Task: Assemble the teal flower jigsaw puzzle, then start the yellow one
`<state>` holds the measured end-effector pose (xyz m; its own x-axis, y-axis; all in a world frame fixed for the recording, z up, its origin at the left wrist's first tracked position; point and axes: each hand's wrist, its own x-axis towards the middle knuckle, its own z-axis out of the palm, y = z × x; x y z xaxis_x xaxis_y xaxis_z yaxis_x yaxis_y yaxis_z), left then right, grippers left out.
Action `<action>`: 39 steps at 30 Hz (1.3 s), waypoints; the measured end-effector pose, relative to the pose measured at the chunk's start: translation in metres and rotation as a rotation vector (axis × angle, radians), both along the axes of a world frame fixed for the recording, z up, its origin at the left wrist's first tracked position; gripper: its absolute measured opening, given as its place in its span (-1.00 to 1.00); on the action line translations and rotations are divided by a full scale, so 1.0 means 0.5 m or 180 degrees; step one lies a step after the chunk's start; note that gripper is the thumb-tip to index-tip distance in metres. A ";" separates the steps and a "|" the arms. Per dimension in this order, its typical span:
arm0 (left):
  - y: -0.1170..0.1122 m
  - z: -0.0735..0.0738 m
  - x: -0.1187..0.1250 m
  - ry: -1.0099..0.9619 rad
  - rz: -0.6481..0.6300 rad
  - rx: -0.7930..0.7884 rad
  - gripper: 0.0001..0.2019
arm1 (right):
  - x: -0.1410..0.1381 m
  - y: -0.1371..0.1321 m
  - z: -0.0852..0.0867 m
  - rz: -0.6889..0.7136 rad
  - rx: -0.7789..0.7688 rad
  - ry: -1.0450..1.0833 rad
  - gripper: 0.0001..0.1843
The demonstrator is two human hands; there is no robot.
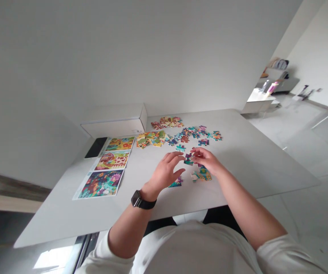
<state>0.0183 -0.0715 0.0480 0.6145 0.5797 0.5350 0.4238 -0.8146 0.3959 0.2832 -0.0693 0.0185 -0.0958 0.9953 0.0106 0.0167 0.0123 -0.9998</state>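
R hand (pixel 208 160): thumb & index clamped on a dark teal-and-purple interlocking jigsaw piece (pixel 188 159), gripped at its R side, prob. so the other edges stay free; lifted or flat, can't tell.
L hand (pixel 166 172): thumb & fingers apart, curved, next to same pc.; contact can't tell. Looks poised to steady.
Near edge: teal-and-purple flat piece (pixel 176 183) partly under L hand; multicoloured orange-and-teal puzzle cluster (pixel 204 174) below R hand. Both within easy reach, prob. on purpose.
Beyond hands: small bright-teal knobbed piece (pixel 180 148), apart from the rest.
Piles: mixed blue-and-purple loose pieces (pixel 194 132) behind hands; yellow-and-green heaped pieces (pixel 152 139) to L; red-and-cream heaped pieces (pixel 168 121) farthest back. Seem split by colour, prob. to avoid mix-ups.
Prints: three glossy colourful picture sheets (pixel 102 183) in a column at L, face up, prob. for a quick look w/o blocking work area.
Back L: long white cardboard box (pixel 114 126) by wall, black flat phone-like slab (pixel 96 147) in front; prob. parked out of the way.
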 end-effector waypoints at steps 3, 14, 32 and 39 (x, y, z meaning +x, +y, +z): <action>-0.017 -0.030 0.012 0.0074 0.0075 0.0078 -0.58 | -0.012 -0.007 -0.009 0.0098 -0.0005 0.0031 -0.43; -0.010 -0.074 0.033 0.0188 0.0149 0.0344 -0.62 | -0.016 -0.008 -0.021 0.0408 -0.0004 0.0204 -0.46; -0.004 -0.066 0.018 0.0198 -0.0217 -0.0155 -0.70 | 0.015 0.007 -0.039 -0.0220 0.0482 -0.0533 -0.56; -0.004 -0.064 0.016 0.0756 -0.0502 -0.0436 -0.70 | 0.028 0.014 -0.041 -0.0776 0.0569 -0.0791 -0.64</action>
